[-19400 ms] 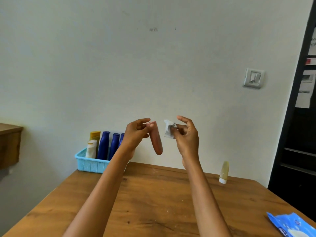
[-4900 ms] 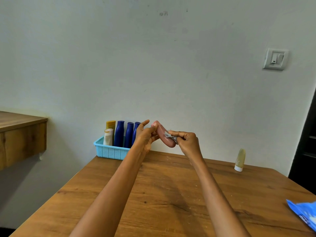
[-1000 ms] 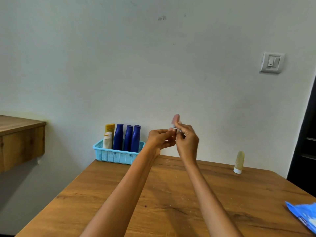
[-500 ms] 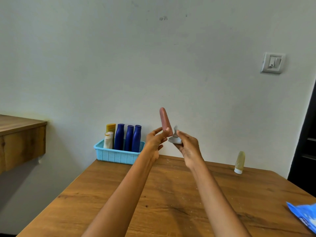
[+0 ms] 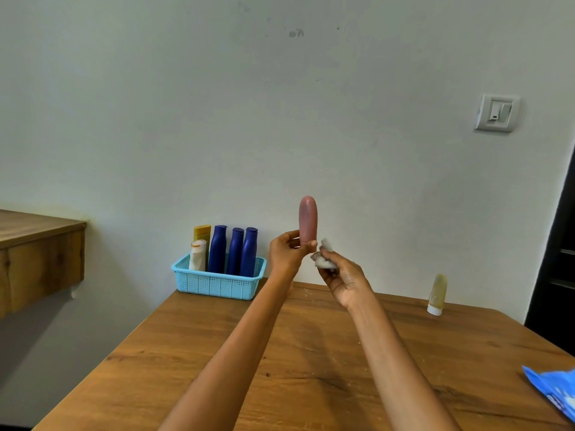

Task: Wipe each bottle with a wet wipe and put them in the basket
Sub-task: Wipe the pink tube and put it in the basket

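**Pink bottle wiped, one more waiting**

The left hand pinches the pink bottle upright by its lower end; the right hand clutches the crumpled wet wipe just beside it. Five bottles stand in the blue basket. A pale bottle remains on the table, apparently unwiped. The wipes pack lies near the right edge; the path to the basket looks open.

Blue packet cropped at right edge
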